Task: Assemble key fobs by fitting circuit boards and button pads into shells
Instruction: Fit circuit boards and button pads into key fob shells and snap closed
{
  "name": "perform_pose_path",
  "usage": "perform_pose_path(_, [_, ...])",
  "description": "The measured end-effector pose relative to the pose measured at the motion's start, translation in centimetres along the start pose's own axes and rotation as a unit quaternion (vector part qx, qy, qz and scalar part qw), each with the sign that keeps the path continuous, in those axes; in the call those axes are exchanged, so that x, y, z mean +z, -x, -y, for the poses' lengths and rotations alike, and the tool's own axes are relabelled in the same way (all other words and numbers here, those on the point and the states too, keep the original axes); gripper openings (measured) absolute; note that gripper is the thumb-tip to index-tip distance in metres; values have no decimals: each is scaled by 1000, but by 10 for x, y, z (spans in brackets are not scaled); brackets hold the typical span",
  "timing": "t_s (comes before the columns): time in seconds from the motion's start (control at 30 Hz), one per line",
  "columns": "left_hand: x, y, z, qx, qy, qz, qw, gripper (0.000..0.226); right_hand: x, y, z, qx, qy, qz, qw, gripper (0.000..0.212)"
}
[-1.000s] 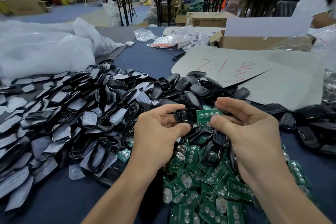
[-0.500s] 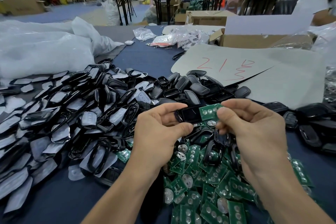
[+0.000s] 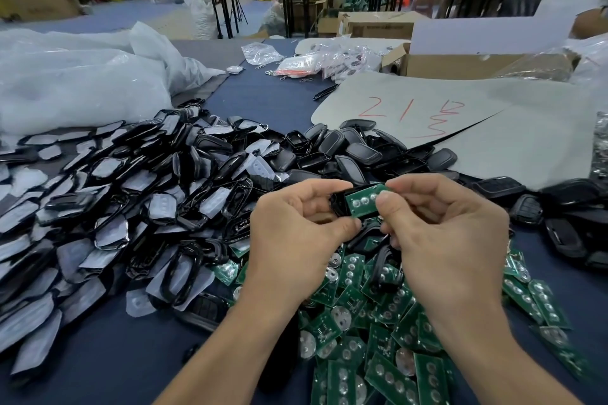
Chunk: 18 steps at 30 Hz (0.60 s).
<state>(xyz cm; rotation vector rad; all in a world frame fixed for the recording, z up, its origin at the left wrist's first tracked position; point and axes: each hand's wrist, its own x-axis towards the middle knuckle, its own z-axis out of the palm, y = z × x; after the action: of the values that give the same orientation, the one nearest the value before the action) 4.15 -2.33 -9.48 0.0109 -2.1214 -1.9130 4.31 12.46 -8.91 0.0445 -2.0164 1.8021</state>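
Light, stiff shell (image 3: 339, 204) was gripped in left hand (image 3: 296, 240), thin circuit board (image 3: 363, 202) pinched by right hand (image 3: 444, 233); edge holds judged safest, clear of the domes.

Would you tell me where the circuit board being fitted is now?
Head view, centre: the green circuit board is pinched by the right hand against the black shell in the left hand, above the board pile.
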Motion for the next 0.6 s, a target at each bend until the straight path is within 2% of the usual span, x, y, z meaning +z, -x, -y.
perform_pose_path(0.33, [3, 5, -1, 10, -22, 9, 1000, 39, 0, -1, -2, 6, 76, -36, 996, 14])
perform_pose_path(0.6, [6, 5, 5, -35, -6, -40, 999, 26, 0, 1, -1, -5, 148, -8, 989, 16])
